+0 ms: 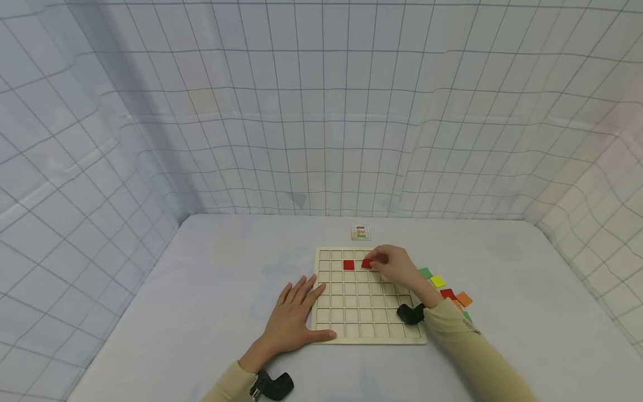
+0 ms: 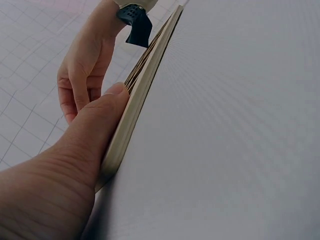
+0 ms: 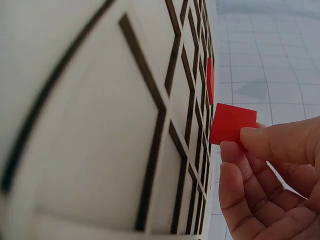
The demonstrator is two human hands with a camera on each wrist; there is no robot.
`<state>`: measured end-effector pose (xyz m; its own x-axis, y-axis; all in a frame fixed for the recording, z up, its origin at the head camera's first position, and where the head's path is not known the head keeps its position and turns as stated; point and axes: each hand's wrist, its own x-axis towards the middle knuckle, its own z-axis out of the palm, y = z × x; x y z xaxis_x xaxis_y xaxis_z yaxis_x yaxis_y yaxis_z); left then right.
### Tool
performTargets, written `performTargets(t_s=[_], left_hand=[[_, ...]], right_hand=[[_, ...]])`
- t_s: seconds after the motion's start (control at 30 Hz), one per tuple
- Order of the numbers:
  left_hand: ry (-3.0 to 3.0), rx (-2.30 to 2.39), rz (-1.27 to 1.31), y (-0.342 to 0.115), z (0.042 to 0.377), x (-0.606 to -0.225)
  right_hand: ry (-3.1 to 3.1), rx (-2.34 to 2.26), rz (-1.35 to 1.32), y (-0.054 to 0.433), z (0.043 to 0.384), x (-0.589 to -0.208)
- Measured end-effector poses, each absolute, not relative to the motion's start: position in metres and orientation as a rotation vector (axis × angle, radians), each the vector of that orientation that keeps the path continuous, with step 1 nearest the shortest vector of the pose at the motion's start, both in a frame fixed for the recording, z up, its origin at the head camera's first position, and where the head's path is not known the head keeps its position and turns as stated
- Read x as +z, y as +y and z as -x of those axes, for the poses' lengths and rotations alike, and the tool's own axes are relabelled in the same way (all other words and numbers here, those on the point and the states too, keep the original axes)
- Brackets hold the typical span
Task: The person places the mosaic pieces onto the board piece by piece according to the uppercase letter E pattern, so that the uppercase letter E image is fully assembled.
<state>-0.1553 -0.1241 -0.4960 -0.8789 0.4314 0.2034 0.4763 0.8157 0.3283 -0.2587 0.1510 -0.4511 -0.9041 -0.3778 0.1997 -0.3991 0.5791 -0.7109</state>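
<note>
Plainly, the two hands work apart: the right hand (image 1: 398, 268) pinches a red tile (image 1: 367, 263) between thumb and forefinger, while the left hand (image 1: 291, 324) lies palm down with its fingers spread. The right forearm reaches in from the lower right, its wrist raised over the right side of the grid board (image 1: 364, 302) and the hand bent inward to the upper rows; in the right wrist view the other fingers curl loosely below the tile. That tile stands tilted at the grid, and whether it touches the board I cannot tell. The left arm comes from the lower left, fingertips at the board's left edge and thumb resting over its near left corner. A second red tile (image 1: 349, 264) sits in the third compartment of the second row from the far edge, just left of the held one. Beside the board, near the right sleeve (image 1: 454, 326), lie loose green, yellow, red and orange tiles, some partly hidden. Beyond the far edge lies a small pattern card (image 1: 361, 232), on the white desk (image 1: 226, 285), with a checked curtain (image 1: 321, 128) behind.
</note>
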Motion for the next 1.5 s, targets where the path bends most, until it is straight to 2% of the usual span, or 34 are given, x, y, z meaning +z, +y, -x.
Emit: performTargets(t_s=[0.47,0.93,1.3,1.5], left_hand=[[-2.872,-0.559,0.711,-0.125,0.155,-0.494],[-2.880,-0.562,0.718,-0.124,0.154,-0.493],[-2.871,-0.556,0.718,-0.124,0.154,-0.495],[-2.873,-0.551,0.723,-0.124,0.154,-0.494]], right_hand=[[-2.833,1.136,-0.656,0.130,0.266,-0.449],[-2.945,1.031,-0.652,0.136,0.260,-0.452],[-2.877,0.930,-0.987,0.160,0.235,-0.454],[-2.783,1.012,-0.907,0.193,0.210,-0.454]])
